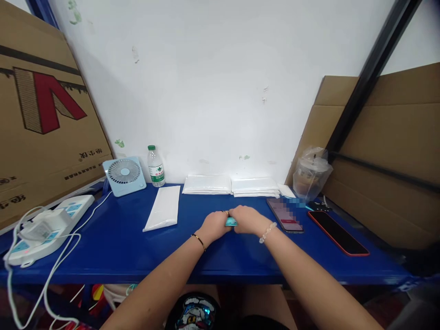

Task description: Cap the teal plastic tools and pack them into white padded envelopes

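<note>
My left hand (pixel 213 226) and my right hand (pixel 248 219) meet over the middle of the blue table (pixel 120 247). Both have curled fingers pinched on a small teal object (pixel 231 222) held between them; most of it is hidden by the fingers. A thin bracelet circles my left wrist and a bead bracelet my right wrist. A white flat packet (pixel 163 208) lies just left of my left hand. A phone with a lit screen (pixel 285 214) lies right of my right hand.
Two stacks of white packets (pixel 231 184) sit against the wall. A small blue fan (pixel 124 174), a water bottle (pixel 156 167), a power strip with chargers (pixel 48 227), a red-edged phone (pixel 338 232), a bagged drink cup (pixel 310 175) and cardboard sheets on both sides surround the table.
</note>
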`<state>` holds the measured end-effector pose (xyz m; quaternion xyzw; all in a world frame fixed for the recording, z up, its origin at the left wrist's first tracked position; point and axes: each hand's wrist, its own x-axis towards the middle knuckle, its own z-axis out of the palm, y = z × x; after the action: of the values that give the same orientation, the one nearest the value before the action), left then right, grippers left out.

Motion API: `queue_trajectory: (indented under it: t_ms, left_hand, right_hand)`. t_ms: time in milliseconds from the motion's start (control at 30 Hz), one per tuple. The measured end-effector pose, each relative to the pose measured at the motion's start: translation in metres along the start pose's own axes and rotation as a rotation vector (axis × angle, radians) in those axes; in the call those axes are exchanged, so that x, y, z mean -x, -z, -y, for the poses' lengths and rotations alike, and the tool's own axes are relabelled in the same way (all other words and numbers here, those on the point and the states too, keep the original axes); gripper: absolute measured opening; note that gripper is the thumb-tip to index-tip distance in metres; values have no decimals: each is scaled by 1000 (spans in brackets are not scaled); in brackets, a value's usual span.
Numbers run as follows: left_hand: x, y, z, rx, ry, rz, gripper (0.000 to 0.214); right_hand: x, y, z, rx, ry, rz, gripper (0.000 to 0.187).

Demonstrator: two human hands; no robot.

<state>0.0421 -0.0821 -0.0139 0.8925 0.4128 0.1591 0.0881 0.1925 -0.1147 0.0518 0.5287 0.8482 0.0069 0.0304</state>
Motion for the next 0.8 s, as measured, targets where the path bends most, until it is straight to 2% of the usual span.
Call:
queue_trajectory:
  t_ms: [67,133,200,267,367,433,467,500,533,600,633,700,733,767,800]
  left_hand:
    - [0,1,-9,106,22,-53,18]
    - [-1,1,-19,343,48,-146,24]
    - [-1,-1,-29,641,98,-215,30]
    - [-1,-4,-38,865,143,-204,32]
    - [2,-8,-46,1009,158,-146,32]
    - [6,-8,-48,1028,151,-131,31]
    - [8,-6,-47,1074,148,-110,30]
    - [10,-4,-47,1156,142,-66,30]
    - [13,-2,-46,1263,128,14,30]
    - [20,3,-45,1492,70,307,36]
    - [24,4,-45,1572,30,490,41]
    - [32,6,-49,1611,-43,810,49]
    - [36,8,-52,1596,-61,883,49]
    - [40,10,-55,1566,-68,884,46]
    - [44,13,-56,1511,-66,812,38]
  right_hand:
    - [12,30,-1,-56,10,-54,27]
    - [21,58,-1,-199,85,-233,41]
    - [24,73,4,-301,128,-381,37]
    - [21,73,14,-341,186,-407,33]
    - [12,55,25,-375,198,-343,33]
    - [10,41,25,-536,177,-379,26]
    - [11,35,22,-685,178,-408,23]
    - [13,29,18,-871,192,-430,30]
    - [16,24,14,-1074,220,-433,46]
    - [25,13,11,-1433,315,-362,71]
    - [29,7,12,-1543,377,-270,72]
    - [39,-4,20,-1633,499,-39,55]
    - [43,-9,25,-1663,523,22,40]
    - [46,-12,30,-1691,525,23,29]
    - [50,-14,33,-1731,500,-34,23]
